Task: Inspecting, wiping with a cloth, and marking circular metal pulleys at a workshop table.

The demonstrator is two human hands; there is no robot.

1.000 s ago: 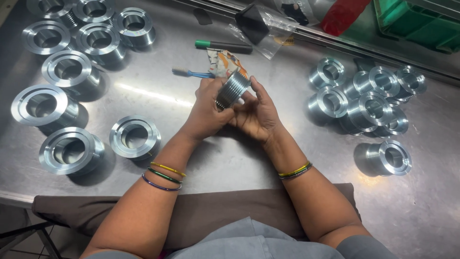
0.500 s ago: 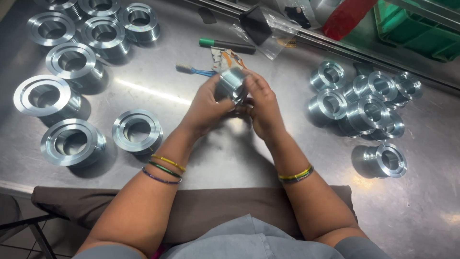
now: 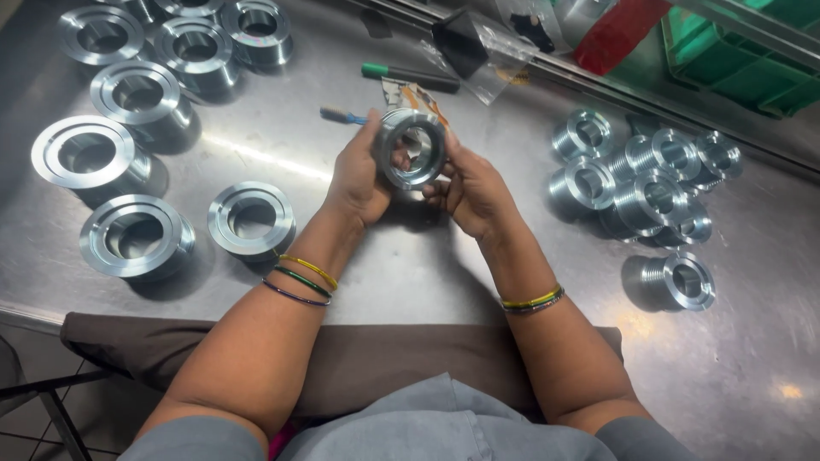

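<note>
I see metal ring [image 3: 412, 147] held above bench [image 3: 427, 273], bore axis facing me. Left hand [image 3: 360, 175] fingers wrap left rim, right hand [image 3: 471, 189] fingers pinch right rim; both equally near.

**Rings left, threaded parts right, hands between**

Flanged rings [image 3: 137, 235] spread over the table [image 3: 410, 282] at left, near to far. Threaded fittings [image 3: 649, 183] cluster right. Between them, the left hand [image 3: 359, 175] and right hand [image 3: 470, 192] hold one ring [image 3: 412, 147]. A marker [image 3: 410, 75] lies beyond.
</note>
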